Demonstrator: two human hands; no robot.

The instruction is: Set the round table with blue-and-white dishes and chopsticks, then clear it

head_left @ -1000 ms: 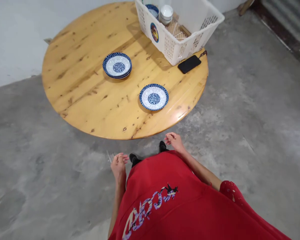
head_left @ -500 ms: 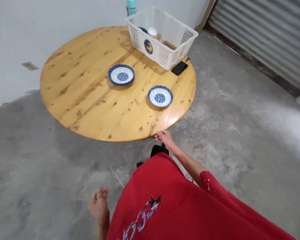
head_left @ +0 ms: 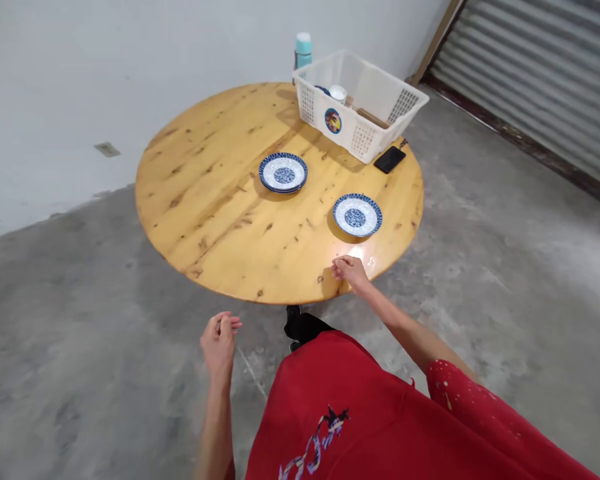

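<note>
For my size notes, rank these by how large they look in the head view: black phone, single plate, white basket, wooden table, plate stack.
1. Wooden table
2. White basket
3. Plate stack and single plate: they look alike, so not ranked against each other
4. Black phone

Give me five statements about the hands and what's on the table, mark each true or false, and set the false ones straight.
1. The right hand is nearer to the single plate than the left hand is. True.
2. The left hand holds a bowl. False: no object shows in the left hand.
3. The black phone lies inside the white basket. False: it lies on the wooden table, beside the white basket.
4. The single plate and the plate stack stand apart. True.
5. The plate stack has plain white rims. False: its rims are patterned in blue.
</note>
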